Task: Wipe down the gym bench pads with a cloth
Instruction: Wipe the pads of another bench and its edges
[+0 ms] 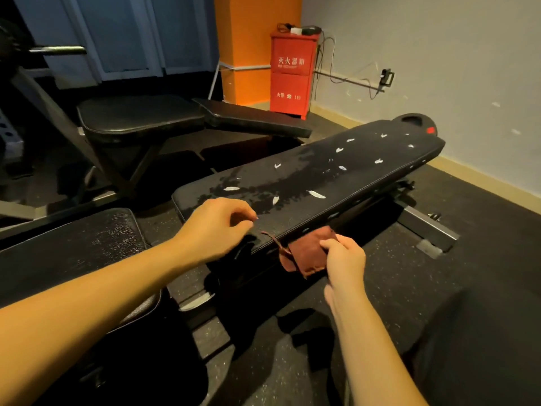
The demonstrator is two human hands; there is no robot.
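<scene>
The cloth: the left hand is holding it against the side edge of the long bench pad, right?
No, the right hand holds the cloth against the side edge of the long bench pad, as the head view shows; the left hand is not on it.

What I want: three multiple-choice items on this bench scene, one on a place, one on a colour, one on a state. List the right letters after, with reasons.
1. Where is the cloth?
A. On top of the seat pad
B. Against the near side edge of the long pad
C. On the floor

2. What colour is the cabinet in the corner?
A. Red
B. Blue
C. Green

3. How is the long pad's top?
A. Dry and bare
B. Marked with wet patches and white flecks
C. Covered by a towel

Answers:
1 B: the right hand holds it at that edge.
2 A: its whole front is red.
3 B: wet patches and white flecks show.
</scene>
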